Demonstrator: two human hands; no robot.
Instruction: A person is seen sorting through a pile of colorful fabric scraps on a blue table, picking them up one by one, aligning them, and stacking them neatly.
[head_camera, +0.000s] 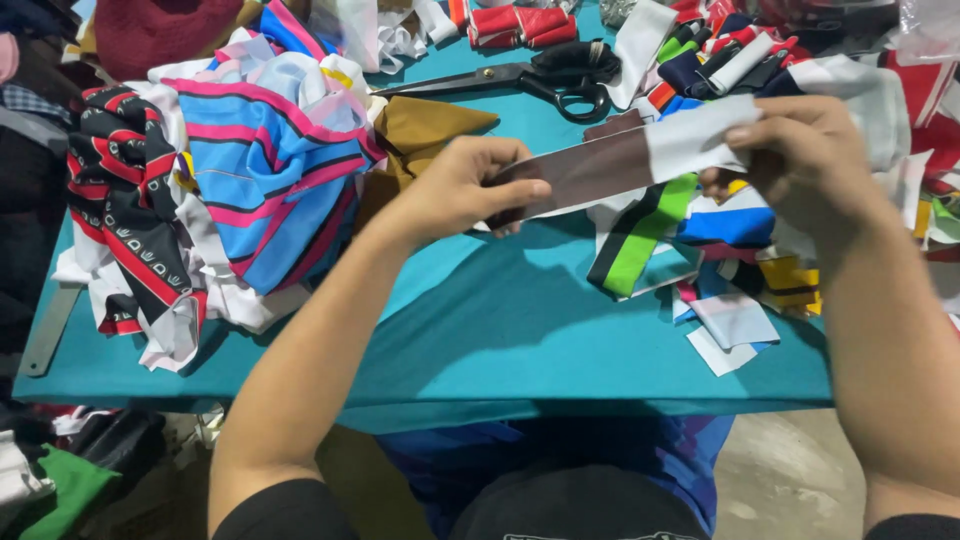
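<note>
The left hand covers the brown end of the fabric strip; the right hand hides its white end. The scissors handles seem partly buried under dark cloth, and the top edge crops the red fabric rolls

Both forearms reach forward, bare to the elbows. Left hand pinches with thumb on top, right hand curls its fingers shut, wrist bent inward.
</note>
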